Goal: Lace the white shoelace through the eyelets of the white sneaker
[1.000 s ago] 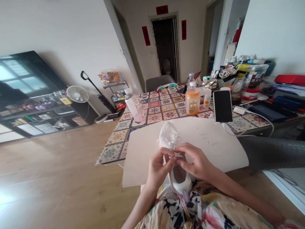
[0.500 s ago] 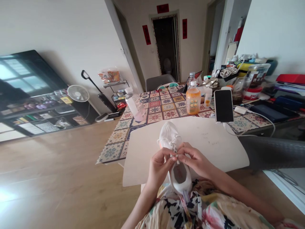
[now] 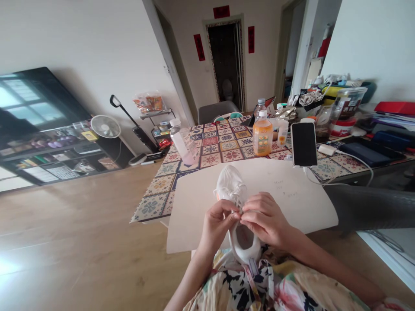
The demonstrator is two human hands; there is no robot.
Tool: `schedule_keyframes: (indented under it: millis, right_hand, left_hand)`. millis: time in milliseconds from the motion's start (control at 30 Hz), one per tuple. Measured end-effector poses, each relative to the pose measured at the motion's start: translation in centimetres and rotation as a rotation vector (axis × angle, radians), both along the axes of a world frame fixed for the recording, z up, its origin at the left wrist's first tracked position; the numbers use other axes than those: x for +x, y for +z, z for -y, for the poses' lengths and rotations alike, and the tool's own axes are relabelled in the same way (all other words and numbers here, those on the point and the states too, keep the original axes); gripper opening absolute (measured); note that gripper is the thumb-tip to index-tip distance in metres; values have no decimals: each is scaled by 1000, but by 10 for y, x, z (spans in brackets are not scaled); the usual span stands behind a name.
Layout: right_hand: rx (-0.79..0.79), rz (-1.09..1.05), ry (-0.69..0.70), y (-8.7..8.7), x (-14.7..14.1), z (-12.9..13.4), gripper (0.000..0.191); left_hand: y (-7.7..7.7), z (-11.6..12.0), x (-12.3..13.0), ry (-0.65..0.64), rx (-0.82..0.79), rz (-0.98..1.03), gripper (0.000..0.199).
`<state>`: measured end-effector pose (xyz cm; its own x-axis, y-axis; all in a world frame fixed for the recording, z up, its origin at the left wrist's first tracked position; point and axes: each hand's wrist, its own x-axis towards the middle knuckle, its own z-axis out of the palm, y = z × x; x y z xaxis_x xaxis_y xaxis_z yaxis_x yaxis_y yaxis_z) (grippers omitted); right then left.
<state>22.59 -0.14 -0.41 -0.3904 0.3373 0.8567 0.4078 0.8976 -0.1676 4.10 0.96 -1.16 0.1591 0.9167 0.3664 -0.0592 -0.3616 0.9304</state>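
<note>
A white lace-up shoe (image 3: 229, 182) lies on a large white sheet (image 3: 194, 216), its toe pointing away from me and its heel close to my lap. Over the upper end of the lacing, my left hand (image 3: 218, 222) pinches a white shoelace (image 3: 240, 211) between thumb and fingers. My right hand (image 3: 266, 219) meets it there, fingers bent and pressed together on the same lace. The fingertips of both hands nearly touch and hide the knot area. Below them the shoe's opening shows, partly covered by my right hand.
Beyond the sheet, a patterned tablecloth (image 3: 210, 149) carries a clear bottle (image 3: 184, 144) and an orange drink bottle (image 3: 262, 136). A phone (image 3: 304, 144) stands upright on a holder with a white cable (image 3: 369, 166). Jars and clutter fill the right side.
My right hand has turned, its fingers now curling further over the lace and covering more of the shoe's opening. My left hand and the shoe have hardly moved.
</note>
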Motion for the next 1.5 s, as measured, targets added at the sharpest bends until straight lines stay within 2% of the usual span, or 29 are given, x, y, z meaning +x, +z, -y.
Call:
schedule_keyframes:
  millis: [133,300,467,800,967,1033,1100,1167,1233,1400,1500]
  right_hand:
    - [-20,20,80,5,8,5,9]
    - [-88,67,178,8,11,11,13]
    - [-148,93,230,9,9,11,15]
    - [-239,96,361,7,13,3,18]
    - [-283,104,300,10,14,4,15]
    - [-312,43,216,11,11,5,12]
    - [-321,29,90,11,5,4,3]
    - [-296,97,-23,11,-1,4,23]
    - [-264,166,-83,13,-7,3,31]
    - [-193,168,-110,14,-14,1,9]
    - [-162,93,-21,18,-11,6,14]
  left_hand:
    - [-3,-7,-4,8,17,32,36]
    - [-7,-13,-3,133,78,-49,30]
    - [-2,-17,0,262,127,-172,22]
    - [-1,-22,5,324,152,-252,17]
    - [6,-21,-11,278,144,-306,10]
    - [10,-18,-19,296,169,-305,8]
    - [14,-14,-27,278,213,-312,14]
    - [18,-10,-31,240,250,-327,24]
    - [21,-6,-34,229,260,-338,31]
    - [23,-5,-35,247,248,-337,34]
    - [23,-3,-34,219,258,-344,30]
